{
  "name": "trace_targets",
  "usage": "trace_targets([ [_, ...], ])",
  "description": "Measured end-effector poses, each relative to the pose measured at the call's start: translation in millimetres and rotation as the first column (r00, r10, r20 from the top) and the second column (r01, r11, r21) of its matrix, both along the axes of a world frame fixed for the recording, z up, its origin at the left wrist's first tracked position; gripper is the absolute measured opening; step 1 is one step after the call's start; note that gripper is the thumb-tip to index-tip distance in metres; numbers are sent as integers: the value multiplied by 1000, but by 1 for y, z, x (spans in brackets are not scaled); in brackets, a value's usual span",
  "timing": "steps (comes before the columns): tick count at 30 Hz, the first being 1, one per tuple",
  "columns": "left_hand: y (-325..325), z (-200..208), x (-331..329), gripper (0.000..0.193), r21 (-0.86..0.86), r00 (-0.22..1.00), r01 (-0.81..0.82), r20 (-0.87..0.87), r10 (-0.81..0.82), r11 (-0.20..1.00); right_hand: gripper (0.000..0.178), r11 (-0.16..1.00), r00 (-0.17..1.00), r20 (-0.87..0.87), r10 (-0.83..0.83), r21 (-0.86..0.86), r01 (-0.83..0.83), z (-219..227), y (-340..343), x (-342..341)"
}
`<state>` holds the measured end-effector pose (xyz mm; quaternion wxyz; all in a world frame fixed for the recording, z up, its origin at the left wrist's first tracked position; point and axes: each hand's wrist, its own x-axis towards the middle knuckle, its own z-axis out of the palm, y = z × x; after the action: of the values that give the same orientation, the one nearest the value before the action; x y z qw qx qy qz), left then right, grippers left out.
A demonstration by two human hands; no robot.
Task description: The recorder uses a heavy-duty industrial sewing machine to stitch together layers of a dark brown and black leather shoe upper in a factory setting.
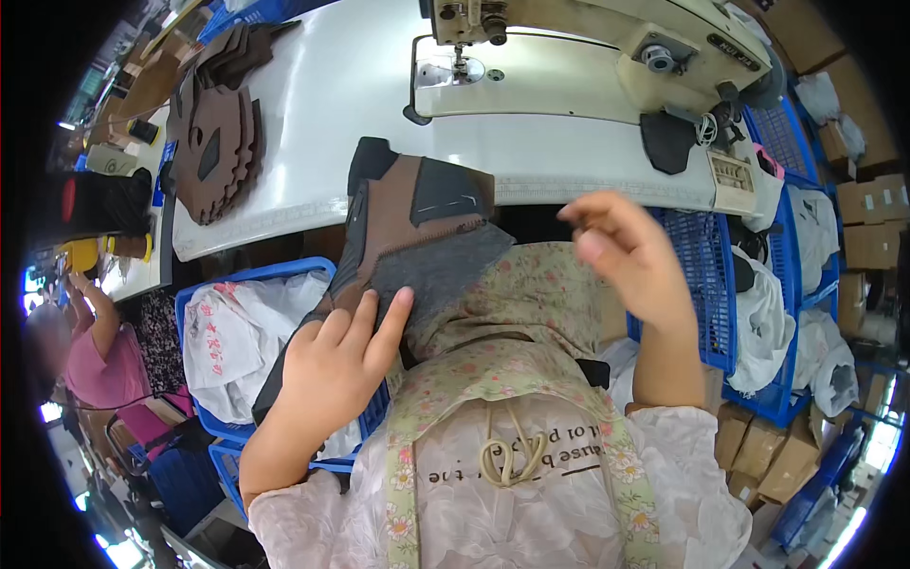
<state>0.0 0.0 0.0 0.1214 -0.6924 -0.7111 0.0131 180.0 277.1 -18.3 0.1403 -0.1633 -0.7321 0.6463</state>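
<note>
A brown and dark grey shoe upper (393,204), sewn from several pieces, lies from the front edge of the white sewing table down over my lap. A dark grey fabric-like part (441,270) of it spreads toward my apron. My left hand (332,365) rests on the upper's near part, fingers stretched out and slightly spread; its thumb is hard to make out. Raised to the right of the upper and apart from it, my right hand (633,261) has half-bent fingers with a gap between thumb and forefinger. I see nothing held in it.
Beyond the upper stands a sewing machine (531,81) on the white table (313,104). Stacked brown shoe pieces (218,156) lie at the left. Blue baskets (190,327) with white bags flank me. A co-worker in a pink top (104,356) is at far left.
</note>
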Motion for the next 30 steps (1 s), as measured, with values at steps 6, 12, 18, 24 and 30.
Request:
trace_targets([
  [6, 4, -1, 1, 59, 21, 1000, -20, 16, 20, 1000, 33, 993, 990, 119, 76, -99, -65, -22, -16, -13],
  [12, 4, -2, 2, 58, 18, 999, -27, 25, 27, 999, 35, 911, 994, 47, 103, -406, -75, -40, -26, -26],
  [18, 4, -1, 1, 55, 32, 999, -28, 35, 27, 999, 36, 951, 970, -230, -79, -310, 4, -54, -35, -37],
  [24, 1, -2, 1, 55, 34, 999, -36, 42, 34, 999, 33, 978, 988, -134, -82, -204, 53, -52, -31, -38],
  [30, 4, 10, -3, 60, 37, 984, -117, 142, 110, 992, 30, 949, 918, -311, -247, -271, 163, -48, -23, -25],
])
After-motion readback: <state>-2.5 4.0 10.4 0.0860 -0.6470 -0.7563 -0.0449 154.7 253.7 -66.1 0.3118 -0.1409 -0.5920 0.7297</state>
